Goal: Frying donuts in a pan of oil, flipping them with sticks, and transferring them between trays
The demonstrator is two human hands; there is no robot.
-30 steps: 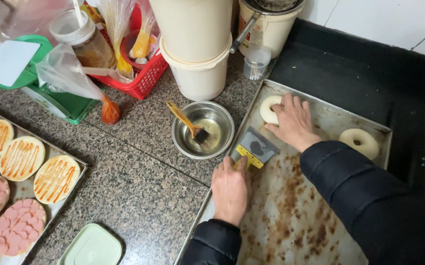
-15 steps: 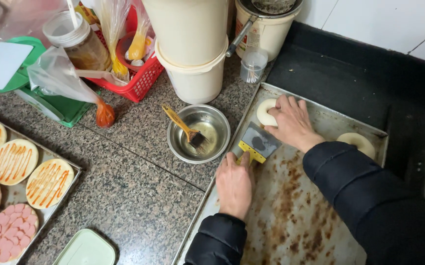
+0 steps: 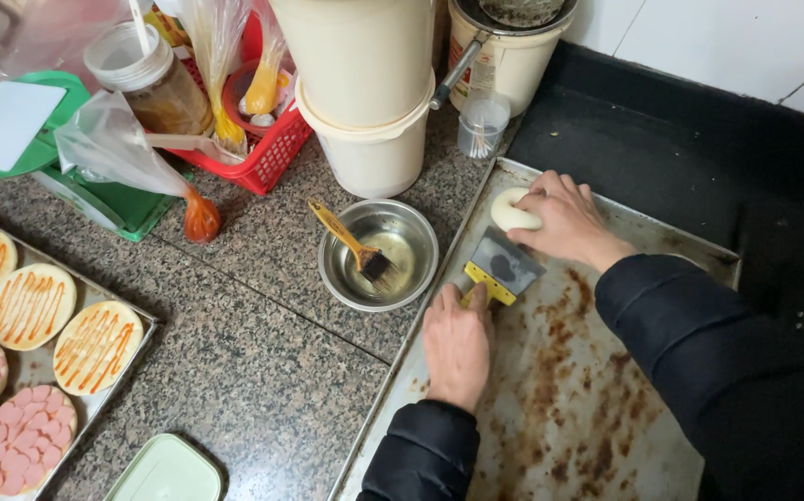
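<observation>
Clear plastic bags (image 3: 124,153) by the red basket (image 3: 272,153); labelled cream tin (image 3: 504,56) at the counter's back edge

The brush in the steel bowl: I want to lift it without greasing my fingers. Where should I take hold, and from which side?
Grip the brush by the upper end of its yellow handle, coming from the upper left. The handle leans out over the rim of the steel bowl there, clear of the oil, while the dark bristles sit down in the bowl's middle.

A working kitchen; granite counter (image 3: 263,362), greasy baking tray (image 3: 597,436). Topped flatbreads (image 3: 96,345), steel oil bowl (image 3: 379,255) and buckets (image 3: 365,93) crowd it.
</observation>
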